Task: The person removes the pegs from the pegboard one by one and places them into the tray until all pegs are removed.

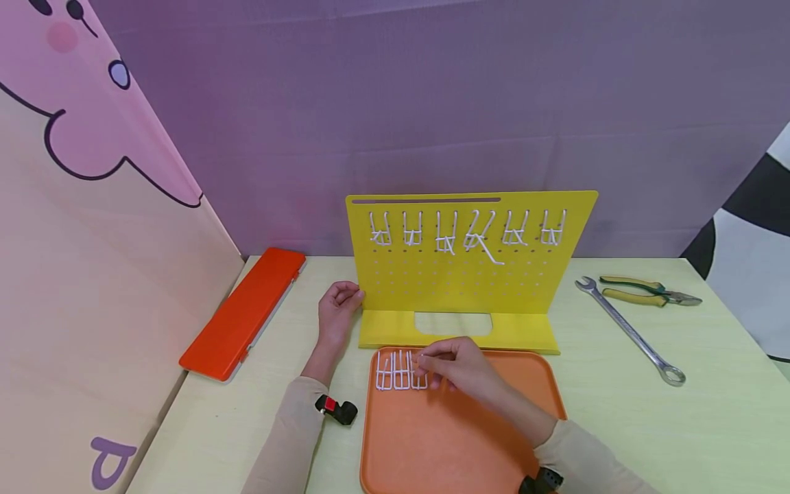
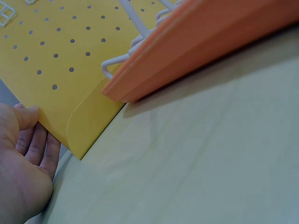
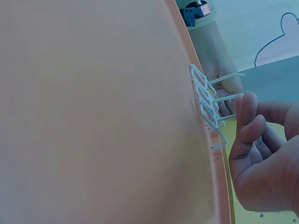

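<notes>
A yellow pegboard [image 1: 450, 281] stands upright on its folded base, with several white wire hooks [image 1: 446, 233] hung along its upper rows. My left hand [image 1: 338, 312] grips the board's left edge; in the left wrist view its thumb [image 2: 29, 116] lies on the front face and the other fingers reach behind. More white wire hooks [image 1: 401, 370] lie side by side in the back left corner of the orange tray [image 1: 457, 446], prongs up. My right hand [image 1: 459, 367] pinches at the prong of the rightmost hook [image 3: 226, 117], its fingertips partly hiding it.
An orange-red case [image 1: 247, 315] lies to the left of the board. On the right are a combination wrench [image 1: 632, 333] and pliers [image 1: 654, 291] with yellow-green handles. Behind the table hangs a purple cloth [image 1: 444, 103]. The tray's back rim lies right against the board's base.
</notes>
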`<state>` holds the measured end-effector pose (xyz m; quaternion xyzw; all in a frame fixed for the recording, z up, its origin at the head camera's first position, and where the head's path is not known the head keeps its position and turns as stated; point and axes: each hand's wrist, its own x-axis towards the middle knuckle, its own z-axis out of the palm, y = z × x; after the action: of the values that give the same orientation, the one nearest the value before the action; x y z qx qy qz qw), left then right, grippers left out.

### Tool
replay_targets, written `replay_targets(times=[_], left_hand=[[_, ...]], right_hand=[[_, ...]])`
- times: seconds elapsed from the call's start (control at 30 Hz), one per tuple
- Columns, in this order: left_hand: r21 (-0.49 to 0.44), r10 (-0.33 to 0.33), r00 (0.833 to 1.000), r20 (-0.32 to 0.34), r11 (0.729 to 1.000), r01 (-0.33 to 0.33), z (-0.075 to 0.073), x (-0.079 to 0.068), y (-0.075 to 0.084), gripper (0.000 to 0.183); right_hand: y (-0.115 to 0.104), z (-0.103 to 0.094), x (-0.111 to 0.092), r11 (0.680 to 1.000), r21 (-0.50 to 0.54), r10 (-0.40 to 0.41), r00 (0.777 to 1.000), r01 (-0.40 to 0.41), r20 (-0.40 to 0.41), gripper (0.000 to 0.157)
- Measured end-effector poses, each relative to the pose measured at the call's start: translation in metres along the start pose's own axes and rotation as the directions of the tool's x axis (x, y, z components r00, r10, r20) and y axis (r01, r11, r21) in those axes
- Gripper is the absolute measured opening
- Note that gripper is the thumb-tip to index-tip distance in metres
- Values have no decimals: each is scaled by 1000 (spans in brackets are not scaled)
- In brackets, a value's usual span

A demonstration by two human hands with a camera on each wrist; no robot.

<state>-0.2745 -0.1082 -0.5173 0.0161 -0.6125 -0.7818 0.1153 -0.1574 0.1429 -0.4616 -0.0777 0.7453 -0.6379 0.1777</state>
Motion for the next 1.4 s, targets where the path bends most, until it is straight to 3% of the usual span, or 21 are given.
replay_targets(times=[0.8, 1.4], left_hand=[[12, 6, 1000, -3, 1000, -6, 0, -1, 1, 15], [1, 6, 1000, 4, 1000, -6, 0, -1, 1, 12]], right_hand=[[1, -6, -1, 999, 7, -47, 998, 47, 49, 28], [-21, -17, 0, 992, -34, -125, 989, 123, -73, 29]])
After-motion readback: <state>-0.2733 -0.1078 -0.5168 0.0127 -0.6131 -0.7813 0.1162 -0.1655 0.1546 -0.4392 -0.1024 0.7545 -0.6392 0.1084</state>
